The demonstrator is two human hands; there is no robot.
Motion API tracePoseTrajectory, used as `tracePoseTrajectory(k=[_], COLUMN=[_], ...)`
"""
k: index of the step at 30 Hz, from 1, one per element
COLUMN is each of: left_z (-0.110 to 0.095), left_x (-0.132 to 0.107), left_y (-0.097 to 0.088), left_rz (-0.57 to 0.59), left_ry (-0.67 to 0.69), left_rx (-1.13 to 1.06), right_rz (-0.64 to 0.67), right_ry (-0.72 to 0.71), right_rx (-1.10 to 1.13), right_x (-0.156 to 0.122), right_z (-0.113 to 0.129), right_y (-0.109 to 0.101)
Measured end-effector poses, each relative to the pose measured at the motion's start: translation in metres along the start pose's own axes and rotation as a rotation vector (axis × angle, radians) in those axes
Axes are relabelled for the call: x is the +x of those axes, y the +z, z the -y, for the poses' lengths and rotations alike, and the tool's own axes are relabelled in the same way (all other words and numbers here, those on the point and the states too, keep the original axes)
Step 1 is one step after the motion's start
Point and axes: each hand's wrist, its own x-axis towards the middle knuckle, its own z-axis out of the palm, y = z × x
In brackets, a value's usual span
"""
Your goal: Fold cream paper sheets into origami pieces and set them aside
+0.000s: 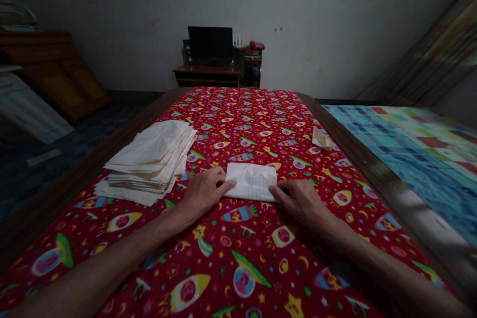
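Observation:
A folded white sheet of paper (252,181) lies on the red patterned tablecloth (238,253). My left hand (203,192) rests at the sheet's left edge, fingers stretched flat and pressing on the paper. My right hand (300,201) lies at its lower right corner, fingers flat, fingertips on the edge. Neither hand grips anything. A stack of several white paper sheets (151,161) sits left of my left hand.
A small folded brownish paper piece (322,139) lies near the table's right edge. The wooden table rim (376,169) borders the cloth. A mat with a blue and coloured check pattern (417,154) lies right. A dark monitor on a low cabinet (210,54) stands by the far wall.

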Motion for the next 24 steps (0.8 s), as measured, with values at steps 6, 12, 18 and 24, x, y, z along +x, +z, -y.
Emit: tracePoseTrajectory(k=[6, 12, 18, 24], left_z=[0.002, 0.005, -0.022, -0.039], left_x=[0.012, 0.013, -0.004, -0.02], left_y=[-0.002, -0.007, -0.01, 0.013], left_rz=[-0.007, -0.089, -0.242, 0.042], left_ry=[-0.026, 0.024, 0.405, 0.578], left_rx=[0.036, 0.08, 0.153, 0.211], right_rz=[0.017, 0.026, 0.047, 0.049], right_ry=[0.019, 0.016, 0.021, 0.017], right_rx=[-0.08, -0.134, -0.116, -0.121], right_x=[0.004, 0.008, 0.007, 0.008], right_z=[0.003, 0.004, 0.005, 0.006], right_y=[-0.005, -0.005, -0.006, -0.005])
